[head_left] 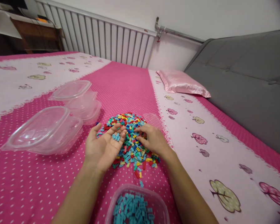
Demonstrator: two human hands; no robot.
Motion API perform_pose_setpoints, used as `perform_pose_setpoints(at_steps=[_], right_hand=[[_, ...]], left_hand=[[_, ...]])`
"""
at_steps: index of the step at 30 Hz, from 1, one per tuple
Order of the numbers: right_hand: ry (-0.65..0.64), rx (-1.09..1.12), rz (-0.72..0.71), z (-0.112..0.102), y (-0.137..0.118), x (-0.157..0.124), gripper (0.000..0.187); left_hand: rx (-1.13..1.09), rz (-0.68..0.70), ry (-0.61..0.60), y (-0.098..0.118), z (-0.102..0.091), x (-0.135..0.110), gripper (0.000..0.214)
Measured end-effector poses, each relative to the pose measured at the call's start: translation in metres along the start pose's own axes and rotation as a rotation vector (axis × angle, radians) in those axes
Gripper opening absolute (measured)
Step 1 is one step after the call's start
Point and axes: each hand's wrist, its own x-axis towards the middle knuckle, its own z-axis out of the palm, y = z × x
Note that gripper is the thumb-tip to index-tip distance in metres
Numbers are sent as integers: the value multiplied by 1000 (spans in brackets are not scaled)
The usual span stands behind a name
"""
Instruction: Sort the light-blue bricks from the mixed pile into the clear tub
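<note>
A heap of small coloured bricks (130,140), blue, red, yellow and green, lies on the pink dotted bedspread (121,84). My left hand (104,146) rests palm up at the heap's left edge, cupped, with a few light-blue bricks (117,137) on its fingers. My right hand (151,138) lies palm down on the heap's right side, fingers curled and pinching among the bricks. A clear tub (136,205) with several light-blue bricks in it stands close in front of me, between my forearms.
Clear plastic tubs with lids stand to the left: a large one (45,130) and a stack behind it (80,99). A loose clear lid (154,119) lies beyond the heap. A pink pillow (183,84), a grey headboard (245,81) and a white radiator (102,37) are behind.
</note>
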Motion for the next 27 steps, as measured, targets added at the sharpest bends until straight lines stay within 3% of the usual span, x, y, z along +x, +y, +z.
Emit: perform_pose_setpoints(at_steps=[6, 14, 20, 27], right_hand=[[45, -9, 8, 1, 1, 1, 12], [141, 33, 59, -1, 0, 2, 16], [309, 284, 34, -12, -11, 0, 14], [214, 491, -56, -17, -25, -6, 27]], left_hand=[[-12, -17, 16, 0, 1, -1, 40], [-13, -41, -6, -2, 4, -1, 52], [-14, -131, -116, -7, 3, -1, 65], [-15, -256, -230, -15, 1, -1, 64]])
